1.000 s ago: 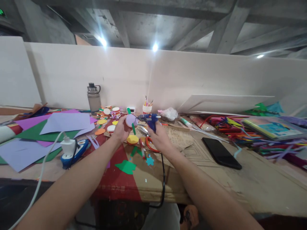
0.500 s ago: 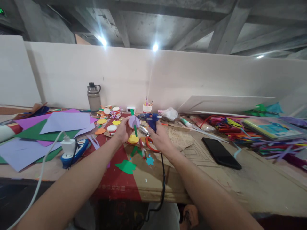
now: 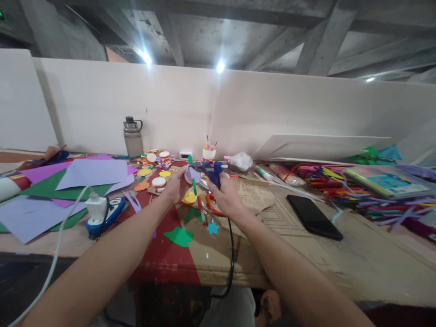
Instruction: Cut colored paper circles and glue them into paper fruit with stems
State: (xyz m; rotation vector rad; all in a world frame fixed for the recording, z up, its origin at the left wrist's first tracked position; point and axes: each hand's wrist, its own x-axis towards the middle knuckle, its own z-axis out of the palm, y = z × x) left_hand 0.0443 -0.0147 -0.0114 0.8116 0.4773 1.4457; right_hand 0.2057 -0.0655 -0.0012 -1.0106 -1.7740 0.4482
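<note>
My left hand (image 3: pixel 176 185) grips a small round craft piece with a lilac face (image 3: pixel 192 175) by its left side. Green strips stick out above and below that face. In my right hand (image 3: pixel 225 193) is a blue hot glue gun (image 3: pixel 214 171), its nozzle pointing left over the lilac face; whether the tip touches is too small to tell. A black cord (image 3: pixel 232 254) runs down from the gun. Beneath the hands lie a yellow disc (image 3: pixel 189 197), a red pen-like stick (image 3: pixel 201 210), a green paper cutout (image 3: pixel 179 236) and a blue flower shape (image 3: pixel 213 228).
Lilac and green paper sheets (image 3: pixel 85 175) spread on the left beside a blue power strip (image 3: pixel 116 213) with a white plug. A bottle (image 3: pixel 133 138) stands at the back. To the right lie a black phone (image 3: pixel 314 217), a plastic case (image 3: pixel 391 180) and colourful pipe cleaners (image 3: pixel 320 175).
The lilac piece has shifted slightly right and tilted in my left hand. The glue gun's nozzle now covers more of its upper part, and the gun has moved slightly left.
</note>
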